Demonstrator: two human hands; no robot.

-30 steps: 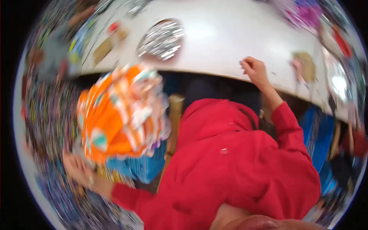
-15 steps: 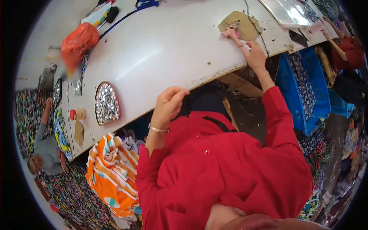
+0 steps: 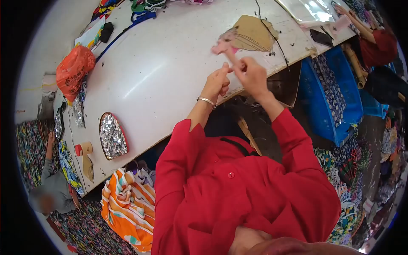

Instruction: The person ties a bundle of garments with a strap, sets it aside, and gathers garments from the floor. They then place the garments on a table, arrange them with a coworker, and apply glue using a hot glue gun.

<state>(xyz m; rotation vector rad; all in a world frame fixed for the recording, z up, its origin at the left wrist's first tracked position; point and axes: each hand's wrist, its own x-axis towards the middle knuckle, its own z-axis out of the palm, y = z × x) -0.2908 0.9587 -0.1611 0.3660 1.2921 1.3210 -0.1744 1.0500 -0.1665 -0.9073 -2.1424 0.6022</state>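
Note:
My right hand (image 3: 253,78) is closed around the handle of a pink hammer-shaped tool (image 3: 227,50), whose far end is smeared by motion. That end is over the white table, beside the left edge of a flat brown piece of cardboard (image 3: 258,33). My left hand (image 3: 217,83), with a bangle at the wrist, is closed with its thumb and finger tips together, right by the tool's handle. Whatever lies between those fingertips is too small to make out. A small bright pink patch (image 3: 235,50) shows beside the tool.
On the white table (image 3: 170,85) stand a tin of shiny silver pieces (image 3: 113,137), a red-lidded jar (image 3: 85,148) and an orange plastic bag (image 3: 75,72). A dark cord (image 3: 267,29) crosses the cardboard. A blue crate (image 3: 312,97) and orange striped cloth (image 3: 127,208) are below. Two people are nearby.
My right hand has moved left with the pink tool, off the cardboard. My left hand has risen and come right to meet it. The view has shifted slightly.

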